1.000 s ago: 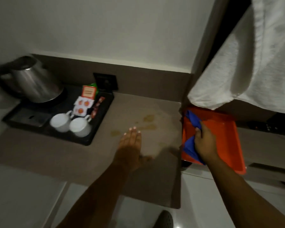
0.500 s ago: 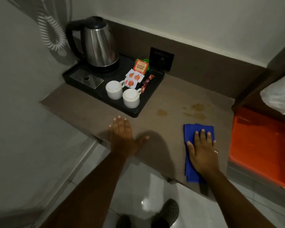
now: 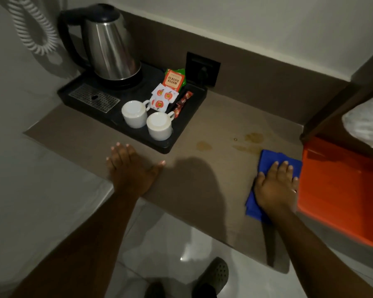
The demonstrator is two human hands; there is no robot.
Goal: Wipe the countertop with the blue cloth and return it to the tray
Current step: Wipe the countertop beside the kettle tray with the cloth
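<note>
Wiping underway: right hand (image 3: 275, 190) fingers spread flat on folded blue cloth (image 3: 267, 162) atop brown countertop (image 3: 202, 179), next sweeping toward tan stains (image 3: 253, 138).

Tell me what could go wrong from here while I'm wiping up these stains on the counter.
1. The blue cloth partly overhangs the countertop front edge under your right hand; it may slip off.
2. The brown stains lie toward the black tray; a wide sweep could knock the nearer white cup.
3. Your left hand rests flat in the wiping path and may leave an unwiped patch.
</note>
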